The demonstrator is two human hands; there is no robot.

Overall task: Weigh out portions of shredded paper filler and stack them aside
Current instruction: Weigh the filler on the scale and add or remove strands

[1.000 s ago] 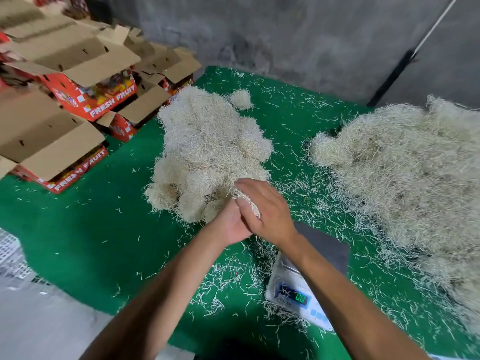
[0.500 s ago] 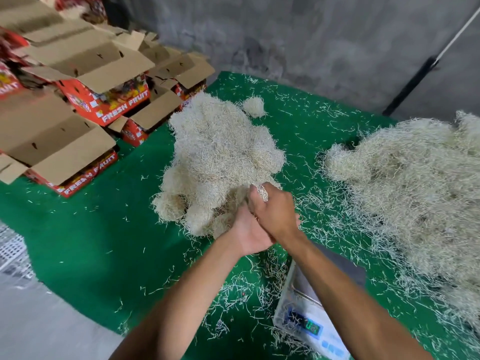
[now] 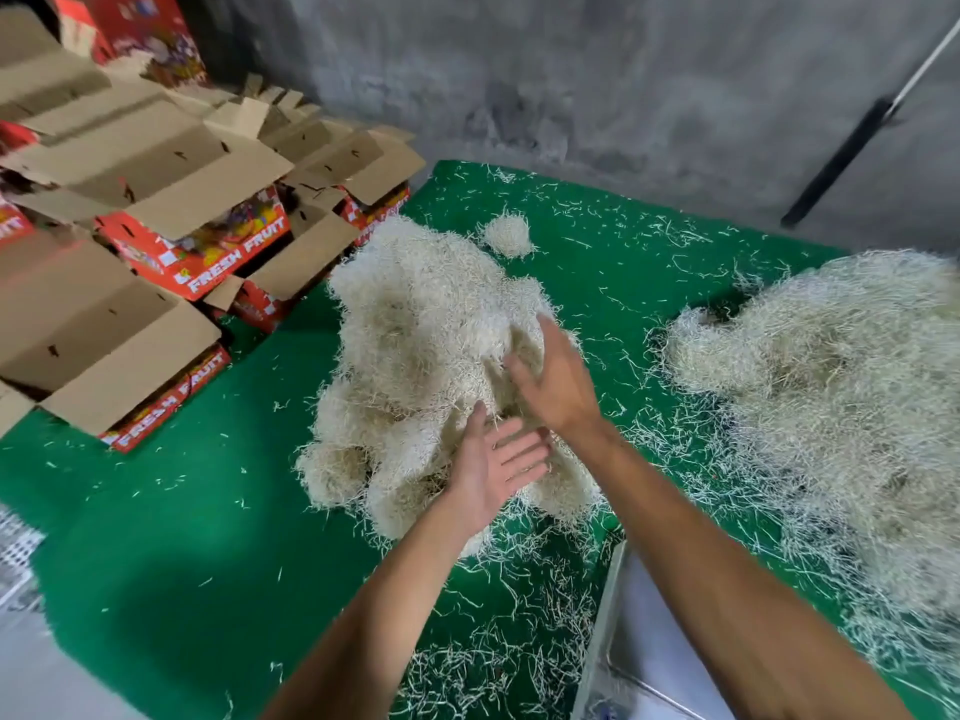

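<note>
Both hands flat-fingered, empty: left hand (image 3: 496, 462) palm-up, right hand (image 3: 558, 379) against mound of balled pale shredded-paper portions (image 3: 421, 356) on green mat (image 3: 171, 537). Loose shred heap (image 3: 831, 402) right; one stray ball (image 3: 506, 235); open red fruit cartons (image 3: 192, 241) left.

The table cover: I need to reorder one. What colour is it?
Plain green table cover, littered with pale paper shreds; the head view shows it.

"FRESH FRUIT" — white letters on the red cardboard boxes (image 3: 208, 259) at left
</note>
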